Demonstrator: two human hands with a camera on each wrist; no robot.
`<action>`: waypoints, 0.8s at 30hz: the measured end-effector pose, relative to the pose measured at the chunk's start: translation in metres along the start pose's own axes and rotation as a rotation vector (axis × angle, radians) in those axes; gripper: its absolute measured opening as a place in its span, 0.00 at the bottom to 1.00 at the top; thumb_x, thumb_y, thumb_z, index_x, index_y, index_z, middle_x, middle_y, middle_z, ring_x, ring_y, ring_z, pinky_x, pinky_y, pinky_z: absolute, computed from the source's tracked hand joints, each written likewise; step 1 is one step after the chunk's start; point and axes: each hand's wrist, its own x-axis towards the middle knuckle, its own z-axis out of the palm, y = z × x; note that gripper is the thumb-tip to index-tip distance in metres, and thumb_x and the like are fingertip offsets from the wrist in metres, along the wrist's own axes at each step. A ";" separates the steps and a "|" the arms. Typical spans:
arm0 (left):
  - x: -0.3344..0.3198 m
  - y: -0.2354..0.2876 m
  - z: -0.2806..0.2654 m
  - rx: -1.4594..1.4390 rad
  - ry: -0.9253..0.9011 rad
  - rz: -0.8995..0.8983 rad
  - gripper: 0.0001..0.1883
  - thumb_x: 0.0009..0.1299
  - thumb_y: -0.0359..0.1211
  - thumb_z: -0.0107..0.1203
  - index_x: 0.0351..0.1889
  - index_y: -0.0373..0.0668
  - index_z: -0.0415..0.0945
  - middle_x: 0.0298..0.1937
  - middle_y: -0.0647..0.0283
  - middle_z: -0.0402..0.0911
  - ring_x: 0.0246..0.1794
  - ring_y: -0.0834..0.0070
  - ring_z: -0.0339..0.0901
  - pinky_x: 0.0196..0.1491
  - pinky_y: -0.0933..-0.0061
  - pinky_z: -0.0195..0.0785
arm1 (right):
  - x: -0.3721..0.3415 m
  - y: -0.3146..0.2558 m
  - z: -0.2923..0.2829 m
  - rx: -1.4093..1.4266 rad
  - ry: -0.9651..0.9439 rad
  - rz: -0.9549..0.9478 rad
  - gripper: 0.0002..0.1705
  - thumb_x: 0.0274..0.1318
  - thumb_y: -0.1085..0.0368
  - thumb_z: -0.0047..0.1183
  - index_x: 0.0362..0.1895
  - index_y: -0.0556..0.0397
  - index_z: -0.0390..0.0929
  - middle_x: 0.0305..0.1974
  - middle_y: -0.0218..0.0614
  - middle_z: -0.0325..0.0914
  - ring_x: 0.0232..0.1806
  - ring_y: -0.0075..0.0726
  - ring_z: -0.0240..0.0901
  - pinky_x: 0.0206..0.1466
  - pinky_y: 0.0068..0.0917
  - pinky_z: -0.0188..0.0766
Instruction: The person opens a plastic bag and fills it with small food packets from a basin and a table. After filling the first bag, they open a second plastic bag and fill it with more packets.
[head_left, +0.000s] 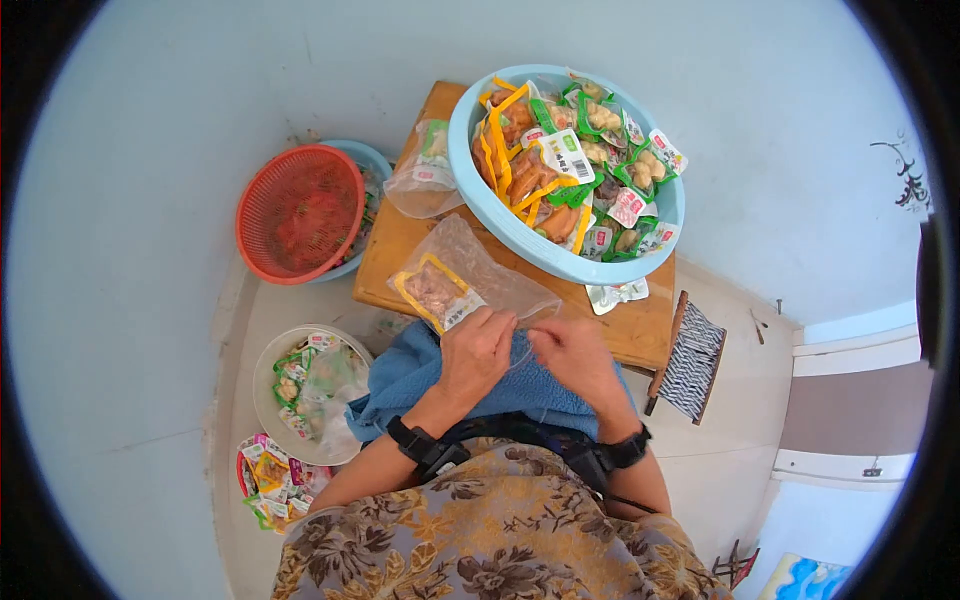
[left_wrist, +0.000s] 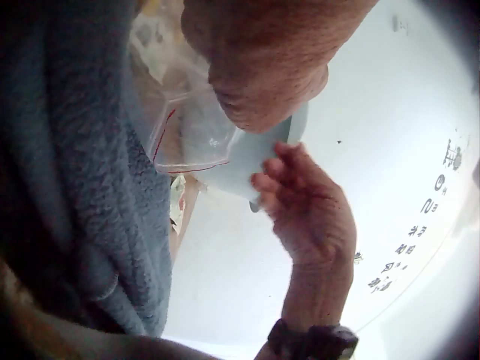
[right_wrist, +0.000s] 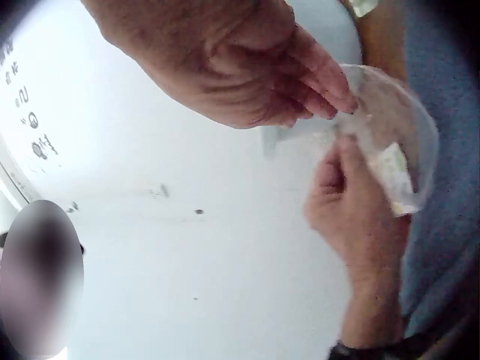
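My left hand [head_left: 475, 352] pinches the edge of a clear zip bag [head_left: 492, 268] over my lap. Inside the bag lies a yellow-edged snack packet [head_left: 436, 290]. A red line runs along the bag's mouth [left_wrist: 191, 168] in the left wrist view. Close beside that edge is my right hand [head_left: 578, 362], its fingertips near the plastic. In the right wrist view its fingers [right_wrist: 319, 71] are extended and loosely bent, just above the left hand's thumb and forefinger. A blue towel [head_left: 405, 375] lies under both hands.
A light-blue tub [head_left: 560, 262] heaped with packets stands on the wooden table [head_left: 385, 268], beside another bagged packet [head_left: 432, 160]. To the left are a red basket [head_left: 300, 215] over a blue basin, a white bucket [head_left: 262, 385] and a pile of packets [head_left: 270, 475]. A woven stool [head_left: 692, 360] stands right.
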 end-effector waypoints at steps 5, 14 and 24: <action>0.000 0.004 -0.004 -0.012 -0.038 -0.023 0.03 0.66 0.27 0.59 0.37 0.40 0.80 0.30 0.56 0.77 0.30 0.55 0.79 0.31 0.59 0.73 | 0.026 -0.043 -0.066 0.485 0.307 0.079 0.11 0.65 0.65 0.56 0.41 0.63 0.83 0.25 0.28 0.80 0.26 0.17 0.76 0.28 0.22 0.73; -0.004 -0.002 -0.005 -0.031 -0.086 0.003 0.05 0.65 0.27 0.61 0.38 0.41 0.81 0.30 0.57 0.78 0.29 0.56 0.78 0.31 0.61 0.73 | 0.146 -0.018 -0.083 0.250 0.515 -0.068 0.27 0.59 0.59 0.60 0.56 0.67 0.76 0.43 0.46 0.83 0.42 0.35 0.80 0.45 0.30 0.76; -0.003 0.003 -0.012 -0.015 -0.127 0.034 0.05 0.65 0.27 0.61 0.38 0.41 0.81 0.29 0.57 0.76 0.30 0.57 0.79 0.32 0.61 0.73 | 0.175 -0.018 -0.068 0.125 0.537 -0.059 0.25 0.45 0.63 0.67 0.48 0.61 0.81 0.40 0.49 0.85 0.39 0.43 0.83 0.44 0.36 0.75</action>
